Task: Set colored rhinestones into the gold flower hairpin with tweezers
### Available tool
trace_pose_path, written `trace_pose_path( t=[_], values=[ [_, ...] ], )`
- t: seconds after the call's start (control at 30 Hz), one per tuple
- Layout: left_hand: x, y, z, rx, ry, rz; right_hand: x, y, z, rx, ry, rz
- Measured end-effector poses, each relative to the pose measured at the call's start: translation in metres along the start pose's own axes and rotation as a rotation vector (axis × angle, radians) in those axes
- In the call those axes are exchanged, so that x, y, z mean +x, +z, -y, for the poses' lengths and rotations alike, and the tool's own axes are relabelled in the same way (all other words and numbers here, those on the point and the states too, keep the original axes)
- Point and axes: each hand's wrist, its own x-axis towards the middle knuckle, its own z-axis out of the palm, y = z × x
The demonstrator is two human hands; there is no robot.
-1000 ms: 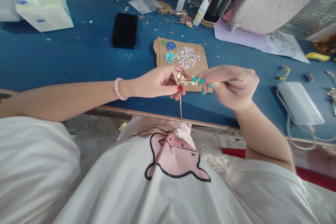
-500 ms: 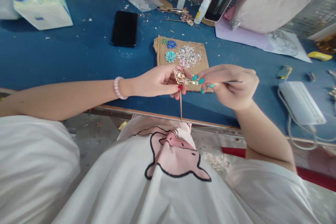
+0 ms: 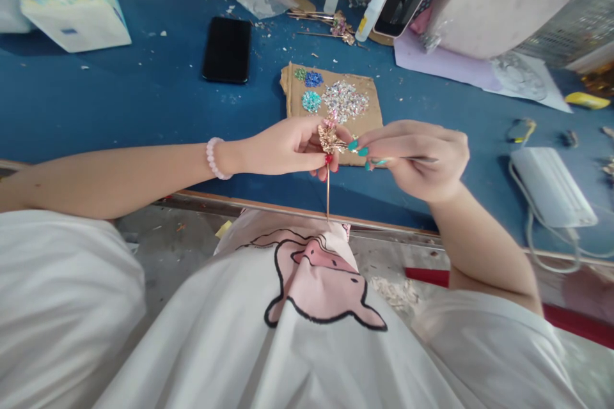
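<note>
My left hand (image 3: 292,148) is closed around a gold hair stick (image 3: 328,188), its thin shaft pointing down towards the table's front edge. The hair stick's ornament, gold leaf or petal shapes with pink at the top, shows above my thumb. In my right hand (image 3: 422,156), the fingers pinch slim metal tweezers (image 3: 426,159), whose back end sticks out over the palm. Their front end reaches the right side of the ornament; whether a small stone sits in the tips is too fine to tell. Just behind both hands lies a cardboard piece (image 3: 371,99) bearing rhinestone piles.
Silver rhinestones (image 3: 344,101) form the largest pile, beside turquoise, blue and green ones. A black phone (image 3: 227,50) lies further left. Two glue bottles (image 3: 375,5) and more hair sticks (image 3: 339,27) are at the back. A white device with a cable (image 3: 551,188) is at right.
The hair stick has turned slightly in my left hand, and its ornament faces a different way. My right hand has shifted a little left with the tweezers.
</note>
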Motion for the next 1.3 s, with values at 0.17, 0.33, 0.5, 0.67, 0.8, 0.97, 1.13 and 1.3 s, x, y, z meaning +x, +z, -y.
trace_pose_path(
  t=[0.17,0.33,0.5,0.67,0.8,0.97,1.13,1.3],
  values=[
    [-0.0002,-0.0012,-0.0001,0.024,-0.006,0.002,0.0009,0.0005,-0.0006,-0.018,-0.027,-0.006],
    [-0.001,-0.0011,0.0003,0.028,-0.006,0.018,0.0012,0.0,-0.0031,-0.042,-0.038,-0.01],
    [-0.0003,-0.0001,0.0002,0.015,0.0,0.017,-0.0001,-0.0016,-0.0024,-0.084,-0.018,0.014],
    [0.0002,-0.0006,0.002,0.012,0.001,0.015,-0.0004,-0.0015,-0.0032,-0.096,-0.021,0.031],
    [0.0001,-0.0013,0.0039,0.029,0.003,0.017,0.0004,-0.0015,-0.0044,-0.037,-0.056,0.034],
    [0.0002,-0.0014,0.0039,0.038,0.002,0.014,0.0018,-0.0021,-0.0028,-0.065,-0.05,0.054],
    [0.0005,-0.0011,0.0026,0.02,-0.009,0.011,0.0019,-0.0016,-0.003,-0.077,-0.075,0.033],
    [0.0007,-0.0007,0.0023,0.032,-0.013,0.009,0.0009,-0.0018,-0.0046,-0.066,-0.049,0.035]
  ],
)
